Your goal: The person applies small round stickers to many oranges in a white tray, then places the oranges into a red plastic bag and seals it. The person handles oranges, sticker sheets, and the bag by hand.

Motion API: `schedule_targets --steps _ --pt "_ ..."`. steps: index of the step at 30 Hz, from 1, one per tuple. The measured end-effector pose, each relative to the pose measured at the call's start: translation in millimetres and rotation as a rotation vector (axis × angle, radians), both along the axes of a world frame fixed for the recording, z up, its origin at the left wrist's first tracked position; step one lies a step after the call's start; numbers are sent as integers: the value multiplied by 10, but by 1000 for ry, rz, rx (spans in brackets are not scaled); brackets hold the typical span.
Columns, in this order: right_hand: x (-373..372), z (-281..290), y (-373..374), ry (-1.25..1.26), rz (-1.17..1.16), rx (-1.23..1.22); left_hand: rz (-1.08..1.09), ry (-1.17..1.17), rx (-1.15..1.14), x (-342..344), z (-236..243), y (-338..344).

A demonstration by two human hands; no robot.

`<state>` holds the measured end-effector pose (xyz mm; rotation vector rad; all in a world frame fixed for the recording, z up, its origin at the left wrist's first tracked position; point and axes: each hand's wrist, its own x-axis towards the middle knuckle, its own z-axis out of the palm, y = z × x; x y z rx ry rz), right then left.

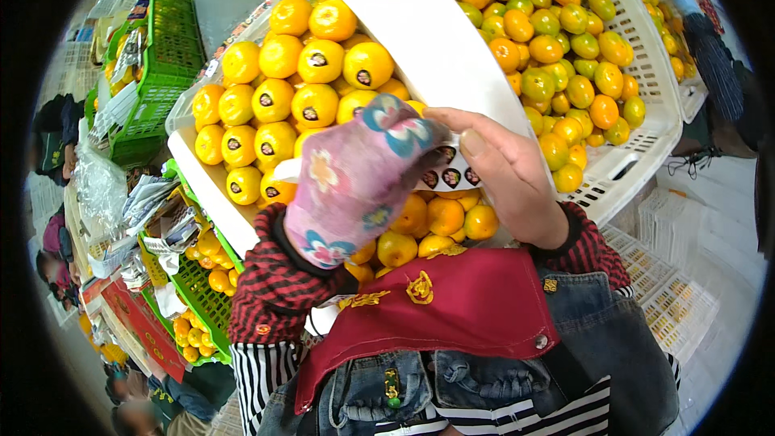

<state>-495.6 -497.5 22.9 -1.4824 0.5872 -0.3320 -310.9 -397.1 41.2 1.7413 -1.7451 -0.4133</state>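
Note:
My left hand (355, 182), in a pink floral glove, is closed around a white sheet of round dark stickers (452, 178). A white end of the sheet sticks out on the glove's left side. My bare right hand (513, 173) pinches the sheet's edge with thumb and forefinger, close against the gloved fingertips. Both hands are above a white box (214, 214) of oranges. Many yellow-orange fruits (315, 105) in its far part bear a dark round sticker. Nearer me, under the hands, oranges (446, 216) show no sticker.
To the right stands a white slotted crate (650, 73) of greenish-orange citrus, with a white panel (452, 40) between it and the box. Green crates (161, 48) stand at the left, with papers and a clear plastic bag (101, 190) nearby. Other people are at the left edge.

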Motion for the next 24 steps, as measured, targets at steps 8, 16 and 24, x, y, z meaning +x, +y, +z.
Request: schedule_targets --steps 8,16,24 --pt "233 -95 8 18 3 381 -108 -216 0 150 -68 107" --pt "214 -71 17 0 -76 203 561 1070 37 664 -56 260" --pt "205 -39 -40 -79 -4 62 454 1141 165 335 -37 182"
